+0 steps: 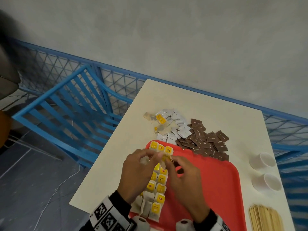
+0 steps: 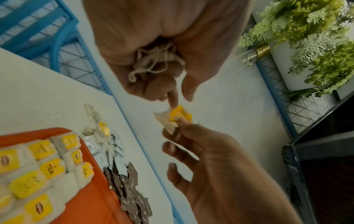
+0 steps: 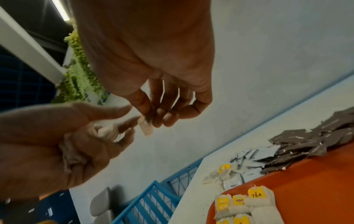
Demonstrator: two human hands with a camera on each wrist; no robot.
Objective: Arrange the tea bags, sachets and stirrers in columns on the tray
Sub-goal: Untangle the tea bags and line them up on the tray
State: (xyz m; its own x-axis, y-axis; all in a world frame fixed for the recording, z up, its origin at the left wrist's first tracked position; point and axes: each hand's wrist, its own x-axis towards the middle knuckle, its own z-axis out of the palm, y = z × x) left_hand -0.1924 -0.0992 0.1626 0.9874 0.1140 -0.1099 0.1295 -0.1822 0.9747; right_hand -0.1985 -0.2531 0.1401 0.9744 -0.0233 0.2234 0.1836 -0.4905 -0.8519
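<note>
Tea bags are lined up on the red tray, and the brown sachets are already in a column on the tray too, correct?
Not quite. The tea bags are lined up on the red tray, but the brown sachets lie in a loose pile on the table, only spilling over the tray's far edge. The head view shows it.

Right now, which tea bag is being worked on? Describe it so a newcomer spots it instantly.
Start at the red tray on the white table. Above its tea-bag columns, both hands meet. The tea bag pinched between the right hand and left hand is the only one off the tray.
</note>
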